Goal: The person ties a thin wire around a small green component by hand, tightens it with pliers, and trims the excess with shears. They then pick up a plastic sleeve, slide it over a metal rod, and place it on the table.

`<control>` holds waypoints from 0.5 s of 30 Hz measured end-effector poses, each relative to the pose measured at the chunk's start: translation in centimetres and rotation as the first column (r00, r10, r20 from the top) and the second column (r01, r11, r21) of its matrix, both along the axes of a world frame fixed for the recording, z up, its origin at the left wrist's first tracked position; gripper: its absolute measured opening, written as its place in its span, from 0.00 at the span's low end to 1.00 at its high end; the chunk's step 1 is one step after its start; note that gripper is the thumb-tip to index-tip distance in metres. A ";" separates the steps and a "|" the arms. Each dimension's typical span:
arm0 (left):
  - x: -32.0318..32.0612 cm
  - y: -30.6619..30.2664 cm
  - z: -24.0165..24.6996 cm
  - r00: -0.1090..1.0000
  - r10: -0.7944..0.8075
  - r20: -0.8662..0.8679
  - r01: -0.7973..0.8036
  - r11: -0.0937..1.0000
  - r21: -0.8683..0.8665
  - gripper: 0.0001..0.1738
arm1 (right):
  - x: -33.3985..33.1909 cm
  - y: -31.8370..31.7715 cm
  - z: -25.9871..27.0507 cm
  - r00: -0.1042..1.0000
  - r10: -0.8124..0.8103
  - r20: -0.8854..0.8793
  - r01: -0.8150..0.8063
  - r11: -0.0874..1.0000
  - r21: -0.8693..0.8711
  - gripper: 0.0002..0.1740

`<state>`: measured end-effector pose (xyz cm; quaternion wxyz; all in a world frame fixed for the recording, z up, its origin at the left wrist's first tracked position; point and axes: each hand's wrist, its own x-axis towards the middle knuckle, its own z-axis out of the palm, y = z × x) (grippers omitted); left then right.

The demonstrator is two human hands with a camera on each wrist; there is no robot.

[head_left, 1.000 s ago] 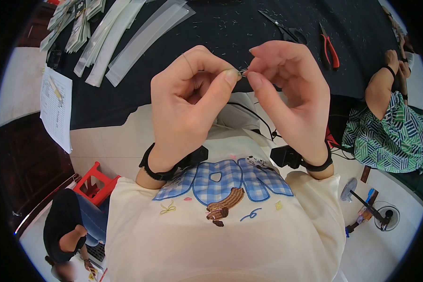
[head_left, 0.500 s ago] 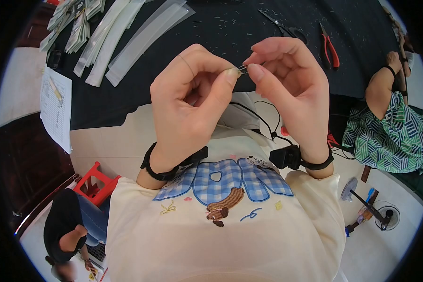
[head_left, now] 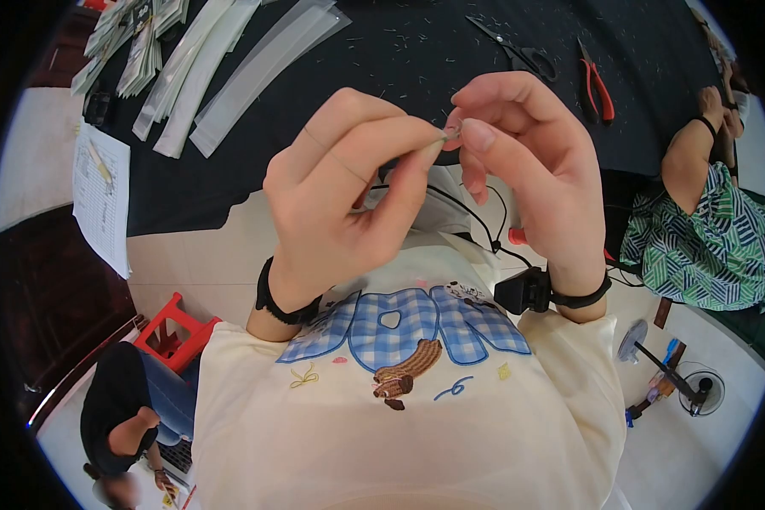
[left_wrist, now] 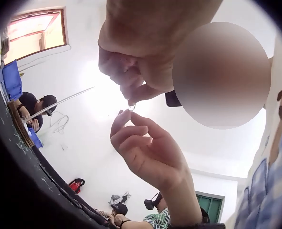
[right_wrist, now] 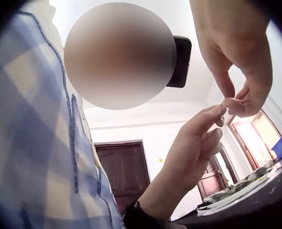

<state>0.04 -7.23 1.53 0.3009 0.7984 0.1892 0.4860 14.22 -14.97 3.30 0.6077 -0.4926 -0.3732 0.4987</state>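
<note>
Above the front edge of the black-covered table, both hands meet fingertip to fingertip around a tiny thin wire loop [head_left: 452, 133]. My left hand [head_left: 340, 174] pinches one end between thumb and forefinger, and a fine thread crosses the backs of its fingers. At the loop's other side, my right hand [head_left: 540, 157] pinches with thumb and forefinger, its remaining fingers loosely bent. From the left wrist, the loop [left_wrist: 132, 107] shows as a small shiny ring between the two sets of fingertips. Much of it is hidden by fingers in the right wrist view.
Black scissors [head_left: 518, 53] and red-handled pliers [head_left: 597, 85] lie at the back right, among scattered wire clippings. Clear plastic sleeves [head_left: 263, 76] and bundled cards [head_left: 144, 51] occupy the left. A printed sheet [head_left: 100, 200] hangs over the edge. Another person sits at right.
My left hand has rolled over so its knuckles face up more, and its fingertips moved slightly right. The right fingertips have closed in on the loop.
</note>
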 end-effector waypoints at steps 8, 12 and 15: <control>0.0 0.1 -0.1 1.000 0.004 0.021 -0.008 0.976 0.217 0.14 | -0.2 -0.4 0.5 1.000 0.005 0.003 -0.005 0.999 0.044 0.12; 0.1 0.3 -0.2 0.999 0.000 0.043 -0.011 0.967 0.253 0.14 | -0.3 -0.5 0.6 1.000 -0.001 -0.007 0.002 0.998 0.070 0.12; -0.1 0.1 -0.1 0.999 -0.017 0.041 0.011 0.990 0.141 0.12 | -0.3 -0.4 0.4 1.000 -0.005 -0.002 0.005 0.996 0.091 0.13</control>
